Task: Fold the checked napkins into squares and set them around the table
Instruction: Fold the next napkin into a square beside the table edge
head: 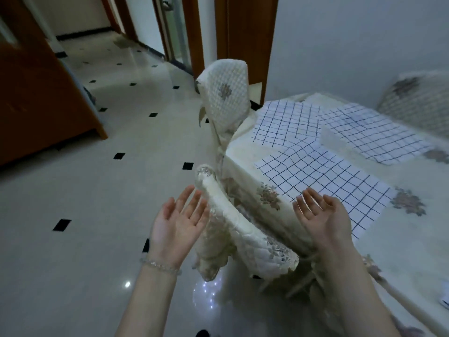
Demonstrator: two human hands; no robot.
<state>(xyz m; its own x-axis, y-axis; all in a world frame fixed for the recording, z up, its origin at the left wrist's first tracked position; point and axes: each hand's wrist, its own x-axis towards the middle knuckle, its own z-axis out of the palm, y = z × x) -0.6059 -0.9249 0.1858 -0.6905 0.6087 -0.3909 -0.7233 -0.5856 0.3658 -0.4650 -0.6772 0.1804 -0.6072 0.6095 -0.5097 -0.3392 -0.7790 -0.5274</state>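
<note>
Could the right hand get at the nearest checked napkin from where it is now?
Probably yes: the right hand is open, holds nothing, and hovers at the nearest checked napkin, which lies flat on the table with nothing between them.

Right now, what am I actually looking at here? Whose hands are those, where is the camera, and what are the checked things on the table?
There is no machine: a person wears one wide-angle camera on the head, looking forward and down, so you see their own two bare hands. The left hand, with a bead bracelet on its wrist, and the right hand are both raised palm up with relaxed fingers, holding nothing. To the right stands a table under a cream cloth. On it lie three checked napkins, spread flat and overlapping: a near one, a far left one and a far right one. Two chairs in cream covers, one near and one further off, stand at the table's left side.
</note>
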